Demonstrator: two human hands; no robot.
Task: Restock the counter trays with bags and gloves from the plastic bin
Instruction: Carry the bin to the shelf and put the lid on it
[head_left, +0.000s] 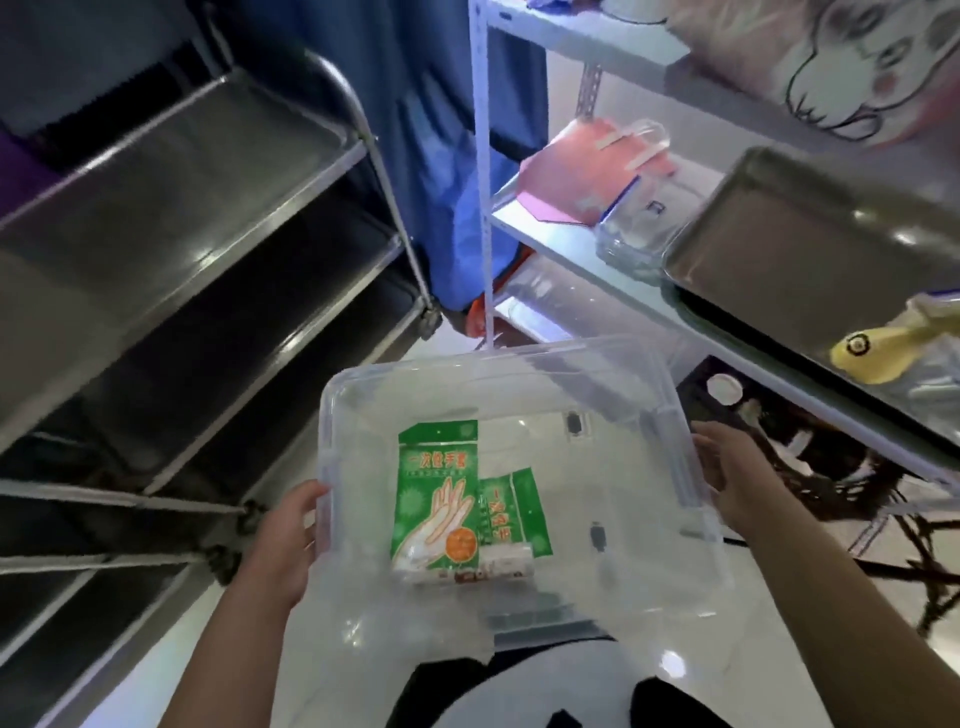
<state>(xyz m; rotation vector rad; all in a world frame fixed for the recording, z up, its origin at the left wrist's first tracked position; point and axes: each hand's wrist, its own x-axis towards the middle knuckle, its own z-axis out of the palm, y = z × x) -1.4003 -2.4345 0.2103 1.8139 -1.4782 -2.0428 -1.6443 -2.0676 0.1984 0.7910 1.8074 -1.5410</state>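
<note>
**Glove packets low in carried bin**

Glove packets (441, 499) flat on plastic bin (519, 364) floor, long axis 12-to-6, nearer left hand (285, 540). Fingers of left hand and right hand (743, 478) clamped over opposite rims. Steel tray (789, 249) at 2 o'clock.

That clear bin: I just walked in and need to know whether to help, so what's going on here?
A person is carrying the clear plastic bin, left hand on one side wall and right hand on the other. Inside lie two green glove packets and a small roll; otherwise it looks nearly empty. It is held between a dark metal cart and a white shelf with a metal tray.
</note>
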